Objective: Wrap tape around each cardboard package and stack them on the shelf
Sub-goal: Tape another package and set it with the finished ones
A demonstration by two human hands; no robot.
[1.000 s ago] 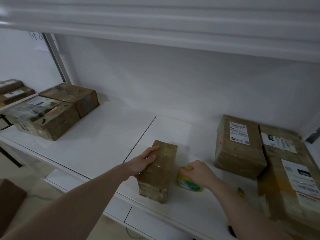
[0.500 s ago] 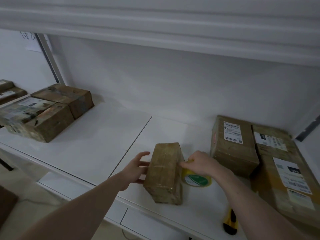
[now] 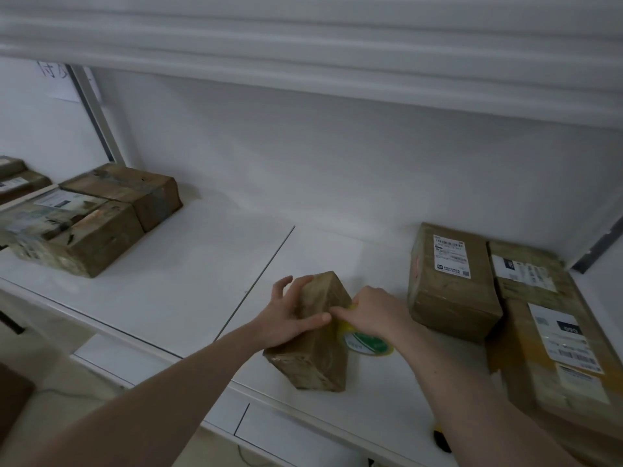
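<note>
A small brown cardboard package (image 3: 317, 352) lies on the white shelf board (image 3: 188, 284), near its front edge. My left hand (image 3: 290, 315) lies over the package's top and left side, thumb across the top. My right hand (image 3: 374, 311) grips a yellow tape roll (image 3: 367, 343) with a green and white core, pressed against the package's right side. The right index finger points at the package's top edge, close to my left thumb.
Three taped packages (image 3: 451, 281) with white labels sit at the right. Two more packages (image 3: 77, 230) stand at the left, others beyond an upright post (image 3: 97, 119). A dark and yellow tool (image 3: 441, 439) lies at the front edge. An upper shelf (image 3: 337, 55) hangs overhead.
My left hand went from the package's left side onto its top. The right hand brought the tape roll against the package's right side. The package turned slightly.
</note>
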